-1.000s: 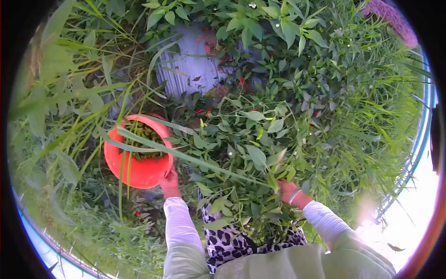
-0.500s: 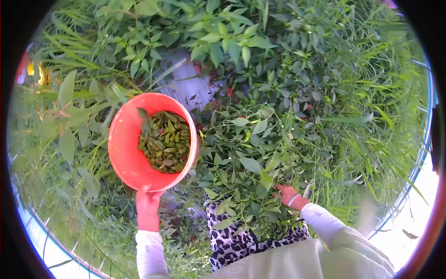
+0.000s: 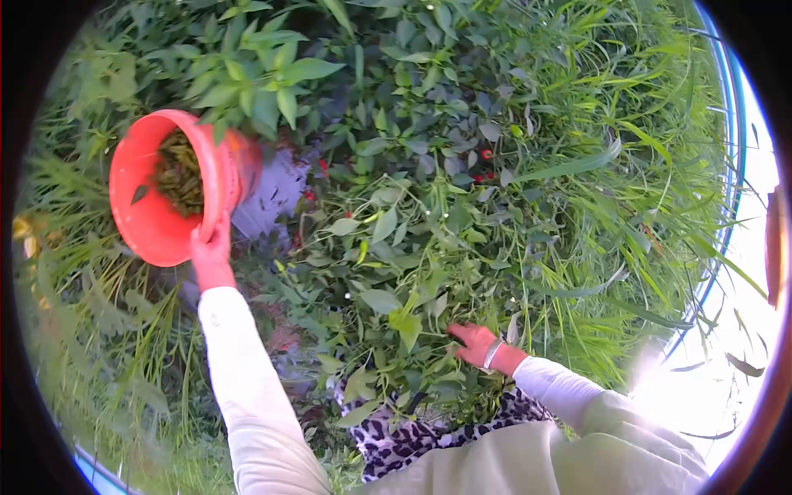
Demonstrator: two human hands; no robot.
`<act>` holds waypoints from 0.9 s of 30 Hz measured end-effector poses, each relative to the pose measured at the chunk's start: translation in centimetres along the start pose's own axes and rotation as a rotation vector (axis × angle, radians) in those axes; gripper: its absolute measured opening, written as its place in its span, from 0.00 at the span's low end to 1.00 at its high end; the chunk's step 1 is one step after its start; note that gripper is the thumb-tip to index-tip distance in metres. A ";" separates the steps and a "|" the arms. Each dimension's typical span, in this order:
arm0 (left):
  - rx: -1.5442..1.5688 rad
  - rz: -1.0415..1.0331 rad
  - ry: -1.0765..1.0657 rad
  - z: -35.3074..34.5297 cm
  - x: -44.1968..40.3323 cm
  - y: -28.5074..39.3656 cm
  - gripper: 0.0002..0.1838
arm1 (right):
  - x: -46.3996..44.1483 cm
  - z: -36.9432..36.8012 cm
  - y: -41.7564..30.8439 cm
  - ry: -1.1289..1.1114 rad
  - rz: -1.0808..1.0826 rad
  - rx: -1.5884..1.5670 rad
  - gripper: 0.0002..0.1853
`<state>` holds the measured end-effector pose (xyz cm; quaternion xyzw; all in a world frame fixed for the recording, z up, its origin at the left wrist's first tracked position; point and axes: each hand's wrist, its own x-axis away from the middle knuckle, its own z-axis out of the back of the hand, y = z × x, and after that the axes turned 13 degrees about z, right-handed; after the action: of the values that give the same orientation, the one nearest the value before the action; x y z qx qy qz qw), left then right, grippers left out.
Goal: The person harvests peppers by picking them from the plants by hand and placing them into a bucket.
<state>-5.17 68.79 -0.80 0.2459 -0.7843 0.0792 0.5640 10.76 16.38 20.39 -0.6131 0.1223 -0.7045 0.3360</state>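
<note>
Red bucket [image 3: 142, 229] seems stiff, best held by the rim [image 3: 213, 181] that left hand [image 3: 212, 250] grips; whether right hand [image 3: 476, 344] is closed, I cannot tell.

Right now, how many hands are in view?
2. The left hand holds the red bucket by its rim; the right hand is at the leafy plant, its fingertips partly hidden. No other hand shows.

peppers [image 3: 178, 175] blurred (partly hidden)
</note>
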 end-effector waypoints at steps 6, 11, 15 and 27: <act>-0.338 0.077 0.205 -2.6 7.5 -3.1 0.38 | 0.8 3.5 -2.3 0.105 0.181 -0.095 0.31; -0.929 0.020 0.282 -2.1 10.8 -9.0 0.42 | 2.1 11.1 -6.4 0.184 0.189 -0.125 0.22; -1.472 -0.300 0.057 -3.0 8.8 -16.2 0.33 | 2.9 11.5 -5.8 0.417 0.301 -0.306 0.20; -2.008 0.033 -0.484 17.0 7.5 -33.9 0.38 | 6.9 16.1 3.5 0.692 0.193 -0.557 0.15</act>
<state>-5.32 30.38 -5.04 -0.3395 -0.5848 -0.6560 0.3353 26.98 13.36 27.27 -0.3942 0.4689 -0.7737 0.1617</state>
